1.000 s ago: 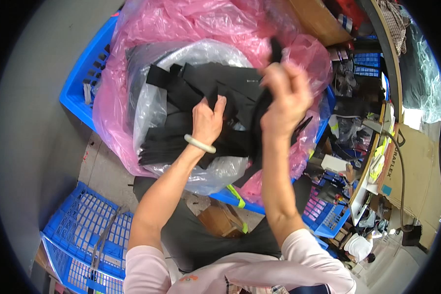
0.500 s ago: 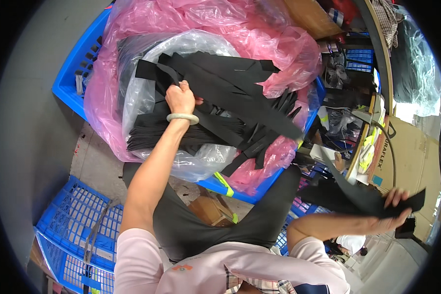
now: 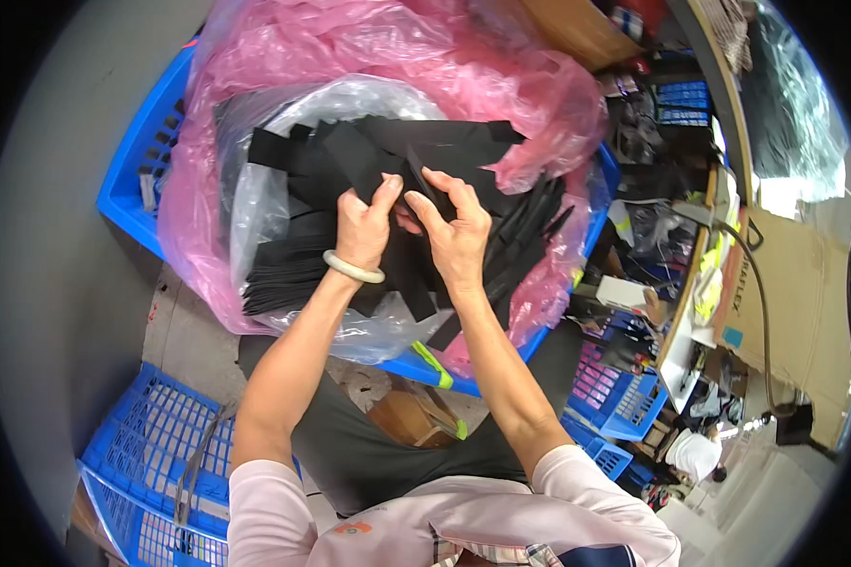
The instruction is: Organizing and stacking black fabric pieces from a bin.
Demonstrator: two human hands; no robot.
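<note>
Many long, flat black strips (image 3: 288, 283), fabric-like, lie heaped in a clear plastic bag (image 3: 260, 203). Over the middle of the heap my two hands are close together. My left hand (image 3: 361, 230), with a pale bangle at the wrist, is closed, thumb and fingers pinching a black strip (image 3: 355, 156). My right hand (image 3: 459, 231) is just beside it, thumb and forefinger closed on a black strip whose edge rises between them. Whether both hands grip the same strip I cannot tell.
A blue plastic crate (image 3: 128, 194) lined with pink plastic (image 3: 529, 76) holds the bag in front of my knees. Another blue crate (image 3: 151, 416) stands at lower left. On the right are a cluttered shelf, a cardboard box (image 3: 794, 312) and more blue crates (image 3: 633, 406).
My right hand has come from the far right, where it held black strips out to the side, back to the heap beside my left hand. The left hand has shifted slightly down and right.
</note>
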